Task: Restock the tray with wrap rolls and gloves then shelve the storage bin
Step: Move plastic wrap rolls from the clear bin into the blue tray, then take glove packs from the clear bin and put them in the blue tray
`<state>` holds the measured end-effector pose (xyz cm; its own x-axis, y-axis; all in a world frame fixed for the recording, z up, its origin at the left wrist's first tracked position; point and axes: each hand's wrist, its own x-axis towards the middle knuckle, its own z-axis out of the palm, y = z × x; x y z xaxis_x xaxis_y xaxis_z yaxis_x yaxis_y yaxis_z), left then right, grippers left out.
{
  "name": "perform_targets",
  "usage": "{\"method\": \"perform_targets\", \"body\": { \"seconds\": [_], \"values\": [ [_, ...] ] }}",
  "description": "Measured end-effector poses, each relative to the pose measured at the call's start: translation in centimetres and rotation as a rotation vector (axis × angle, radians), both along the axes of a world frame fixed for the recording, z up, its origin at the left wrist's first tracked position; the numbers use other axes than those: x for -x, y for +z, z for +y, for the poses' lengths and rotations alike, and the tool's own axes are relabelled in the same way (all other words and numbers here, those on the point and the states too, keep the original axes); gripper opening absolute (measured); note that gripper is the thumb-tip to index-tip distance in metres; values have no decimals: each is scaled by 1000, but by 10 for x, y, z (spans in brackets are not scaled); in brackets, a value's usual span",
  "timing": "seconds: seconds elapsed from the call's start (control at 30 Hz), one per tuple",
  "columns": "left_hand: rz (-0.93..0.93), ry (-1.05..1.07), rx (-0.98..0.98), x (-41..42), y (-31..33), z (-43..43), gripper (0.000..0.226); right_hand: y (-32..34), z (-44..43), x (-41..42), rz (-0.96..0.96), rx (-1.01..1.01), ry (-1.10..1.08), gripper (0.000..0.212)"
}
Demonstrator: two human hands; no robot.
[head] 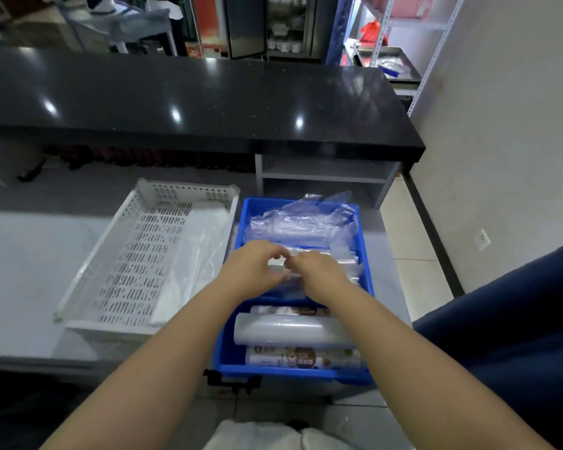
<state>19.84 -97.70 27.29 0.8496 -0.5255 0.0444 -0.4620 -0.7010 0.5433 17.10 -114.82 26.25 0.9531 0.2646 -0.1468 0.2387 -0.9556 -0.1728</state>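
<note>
In blue bin [366, 280], clear rolls [290, 332] — glossy, stacked

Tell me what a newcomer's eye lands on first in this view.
The bright blue storage bin at centre, packed with clear plastic packs and wrap rolls, stands out first. Both hands, left hand and right hand, meet over its middle, gripping a clear pack. Beside it on the left sits a white perforated tray.

The bin [364, 254] is bright blue; the tray [117, 241] is white with slotted perforations. A clear roll [290, 332] lies between printed, brown-marked rolls [303, 360].
</note>
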Motion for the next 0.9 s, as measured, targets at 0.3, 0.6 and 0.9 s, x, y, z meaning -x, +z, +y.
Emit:
{"method": "perform_targets", "body": {
  "seconds": [0.3, 0.6, 0.9],
  "values": [
    [-96, 62, -242, 7, -33, -14, 19, -25, -29, 9, 31, -120, -103, 43],
    [-205, 248, -219, 2, 14, 26, 32, 21, 13, -30, -118, -307, 75, 45],
    [-206, 726, -322, 60, 38, 209, 30, 56, 211, -43, -243, -234, 532, 37]
  ]
}}
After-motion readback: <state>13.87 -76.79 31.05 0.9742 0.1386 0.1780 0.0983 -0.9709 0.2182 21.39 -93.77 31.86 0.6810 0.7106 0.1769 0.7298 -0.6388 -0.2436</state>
